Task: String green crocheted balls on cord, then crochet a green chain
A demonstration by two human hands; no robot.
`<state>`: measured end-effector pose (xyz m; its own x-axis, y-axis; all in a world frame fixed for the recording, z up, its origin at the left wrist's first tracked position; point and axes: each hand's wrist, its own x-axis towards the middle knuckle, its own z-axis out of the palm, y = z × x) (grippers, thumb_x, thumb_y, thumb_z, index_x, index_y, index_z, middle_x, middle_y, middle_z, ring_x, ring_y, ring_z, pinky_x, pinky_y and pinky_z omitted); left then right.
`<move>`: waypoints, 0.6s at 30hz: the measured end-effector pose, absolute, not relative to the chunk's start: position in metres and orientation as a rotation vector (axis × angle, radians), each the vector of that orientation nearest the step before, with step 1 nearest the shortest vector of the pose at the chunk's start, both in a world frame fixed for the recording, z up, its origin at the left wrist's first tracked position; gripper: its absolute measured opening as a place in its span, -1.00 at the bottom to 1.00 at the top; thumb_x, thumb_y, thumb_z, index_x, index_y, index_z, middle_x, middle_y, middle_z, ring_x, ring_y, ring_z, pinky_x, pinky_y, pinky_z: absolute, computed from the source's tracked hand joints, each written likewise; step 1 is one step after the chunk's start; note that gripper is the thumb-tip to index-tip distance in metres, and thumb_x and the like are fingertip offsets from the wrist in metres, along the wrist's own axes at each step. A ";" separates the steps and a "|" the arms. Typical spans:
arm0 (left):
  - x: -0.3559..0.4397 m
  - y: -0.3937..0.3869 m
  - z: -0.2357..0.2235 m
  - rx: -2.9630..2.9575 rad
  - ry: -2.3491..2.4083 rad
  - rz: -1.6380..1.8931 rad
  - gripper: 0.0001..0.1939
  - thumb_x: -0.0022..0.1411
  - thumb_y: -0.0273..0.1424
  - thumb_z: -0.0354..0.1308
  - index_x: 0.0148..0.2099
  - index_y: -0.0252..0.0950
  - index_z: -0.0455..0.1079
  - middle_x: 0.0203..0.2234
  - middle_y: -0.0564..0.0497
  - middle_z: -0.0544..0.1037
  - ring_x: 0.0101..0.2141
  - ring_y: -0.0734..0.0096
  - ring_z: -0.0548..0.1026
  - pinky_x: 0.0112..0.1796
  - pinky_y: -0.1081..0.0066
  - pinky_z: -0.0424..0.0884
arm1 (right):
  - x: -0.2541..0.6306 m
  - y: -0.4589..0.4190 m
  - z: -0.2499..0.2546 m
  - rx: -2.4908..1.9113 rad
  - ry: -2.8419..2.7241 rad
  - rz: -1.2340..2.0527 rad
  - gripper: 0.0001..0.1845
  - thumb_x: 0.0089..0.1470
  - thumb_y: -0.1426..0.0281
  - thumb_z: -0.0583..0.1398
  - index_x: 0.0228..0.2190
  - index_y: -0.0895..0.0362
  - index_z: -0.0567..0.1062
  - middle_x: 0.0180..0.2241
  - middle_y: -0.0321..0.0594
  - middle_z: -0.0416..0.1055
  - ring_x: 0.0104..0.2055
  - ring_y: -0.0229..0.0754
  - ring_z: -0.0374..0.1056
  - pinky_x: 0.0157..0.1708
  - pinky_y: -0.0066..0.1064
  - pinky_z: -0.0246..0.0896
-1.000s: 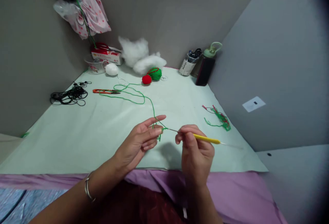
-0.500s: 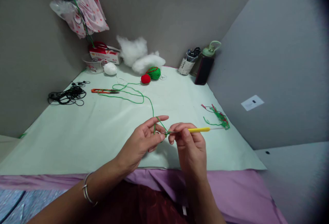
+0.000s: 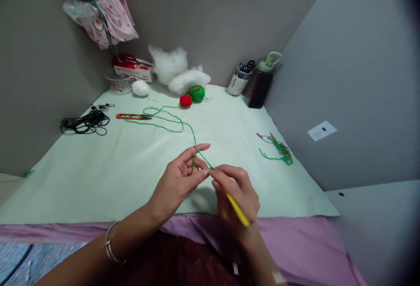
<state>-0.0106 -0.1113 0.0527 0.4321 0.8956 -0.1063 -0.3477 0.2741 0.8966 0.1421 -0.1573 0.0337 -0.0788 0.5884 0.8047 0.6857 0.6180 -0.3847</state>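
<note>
My left hand [image 3: 180, 174] pinches a small bit of green crochet work between thumb and fingers, most of it hidden. Green yarn [image 3: 204, 158] runs over its raised index finger and back across the table. My right hand [image 3: 238, 194] grips a yellow-handled crochet hook [image 3: 237, 209], whose handle slants down toward me. The hook's tip is hidden behind the fingers, close to the left fingertips. Up the table, the yarn's loose loops lie around orange thread snips [image 3: 131, 116].
A green yarn ball [image 3: 197, 94], red yarn ball [image 3: 185, 100] and white stuffing [image 3: 187, 80] sit at the back. Black cord [image 3: 87, 121] lies left, yarn scraps [image 3: 282, 151] right. A pen cup [image 3: 236, 83], phone [image 3: 260, 90] and bottle [image 3: 267, 63] stand back right.
My right hand has turned, swinging the hook's handle from pointing right to pointing down toward me. My left hand has shifted slightly left, its index finger still raised under the yarn.
</note>
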 end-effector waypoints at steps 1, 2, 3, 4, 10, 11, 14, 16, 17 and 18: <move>-0.009 -0.112 0.052 0.880 0.685 0.913 -0.40 0.21 -0.33 0.41 0.27 -0.21 0.40 -0.42 0.14 0.40 -0.55 0.67 0.17 -0.54 0.54 0.08 | 0.141 -0.157 0.031 -1.046 -1.764 -0.185 -0.59 0.21 0.62 0.23 0.04 0.05 0.56 -0.11 -0.10 0.50 -0.11 -0.15 0.48 -0.20 -0.33 0.46; -0.009 -0.112 0.052 0.809 0.654 0.877 -0.40 0.20 -0.32 0.42 0.25 -0.25 0.40 -0.46 0.16 0.36 -0.58 0.69 0.13 -0.56 0.55 0.06 | 0.139 -0.158 0.029 -1.054 -1.750 -0.215 -0.56 0.20 0.62 0.25 0.06 0.03 0.57 -0.09 -0.11 0.49 -0.10 -0.14 0.48 -0.19 -0.32 0.46; -0.008 -0.112 0.052 0.739 0.624 0.835 -0.41 0.19 -0.31 0.43 0.22 -0.29 0.41 -0.50 0.19 0.31 -0.61 0.71 0.08 -0.57 0.56 0.03 | 0.138 -0.158 0.029 -1.068 -1.719 -0.191 -0.55 0.21 0.62 0.24 0.06 0.00 0.57 -0.09 -0.12 0.49 -0.10 -0.14 0.48 -0.18 -0.31 0.46; -0.008 -0.112 0.052 0.679 0.599 0.800 -0.44 0.18 -0.31 0.44 0.19 -0.32 0.42 -0.53 0.21 0.26 -0.62 0.73 0.03 -0.58 0.56 0.00 | 0.137 -0.158 0.029 -1.083 -1.665 -0.118 -0.58 0.23 0.60 0.23 0.04 -0.01 0.58 -0.11 -0.14 0.50 -0.12 -0.14 0.48 -0.18 -0.29 0.46; -0.009 -0.109 0.056 0.662 0.582 0.824 -0.60 0.19 -0.39 0.42 0.06 -0.33 0.49 -0.45 0.17 0.33 -0.63 0.80 0.03 -0.60 0.58 -0.02 | 0.136 -0.153 0.040 -0.963 -1.190 0.519 -0.77 0.34 0.46 0.14 -0.25 0.05 0.61 -0.35 -0.24 0.45 -0.40 -0.24 0.37 -0.39 -0.34 0.34; -0.008 -0.110 0.057 0.683 0.591 0.828 -0.60 0.18 -0.39 0.42 0.05 -0.31 0.49 -0.43 0.15 0.35 -0.63 0.80 0.04 -0.60 0.58 -0.01 | 0.136 -0.152 0.040 -0.949 -1.177 0.567 -0.78 0.34 0.45 0.16 -0.26 0.05 0.62 -0.34 -0.23 0.47 -0.40 -0.25 0.37 -0.40 -0.35 0.34; -0.006 -0.113 0.057 0.748 0.610 0.827 -0.61 0.18 -0.36 0.41 0.04 -0.30 0.49 -0.39 0.12 0.41 -0.63 0.78 0.07 -0.60 0.56 0.02 | 0.135 -0.149 0.038 -0.955 -1.187 0.590 -0.79 0.33 0.45 0.18 -0.22 0.02 0.64 -0.23 -0.19 0.56 -0.31 -0.21 0.43 -0.35 -0.34 0.37; -0.005 -0.114 0.055 0.797 0.616 0.830 -0.62 0.19 -0.34 0.40 0.04 -0.30 0.49 -0.36 0.09 0.44 -0.61 0.75 0.10 -0.58 0.54 0.06 | 0.134 -0.150 0.036 -0.948 -1.204 0.592 -0.78 0.33 0.45 0.18 -0.19 0.01 0.65 -0.20 -0.18 0.59 -0.26 -0.19 0.46 -0.32 -0.32 0.40; -0.006 -0.114 0.054 0.824 0.624 0.832 -0.62 0.20 -0.33 0.39 0.05 -0.30 0.49 -0.36 0.08 0.45 -0.61 0.74 0.12 -0.57 0.54 0.08 | 0.134 -0.150 0.036 -0.941 -1.214 0.597 -0.78 0.33 0.46 0.18 -0.19 0.01 0.65 -0.20 -0.18 0.59 -0.25 -0.18 0.47 -0.31 -0.32 0.40; -0.007 -0.114 0.053 0.849 0.634 0.838 -0.62 0.21 -0.32 0.38 0.05 -0.29 0.50 -0.36 0.08 0.45 -0.60 0.73 0.14 -0.56 0.53 0.10 | 0.134 -0.151 0.036 -0.936 -1.225 0.601 -0.77 0.33 0.46 0.18 -0.19 0.01 0.65 -0.20 -0.18 0.60 -0.25 -0.18 0.47 -0.31 -0.32 0.41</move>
<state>-0.0069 -0.1140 0.0527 0.5272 0.8358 -0.1531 -0.3745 0.3903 0.8411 0.1341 -0.1510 0.0359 0.2634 0.8160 0.5145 0.0918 0.5098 -0.8554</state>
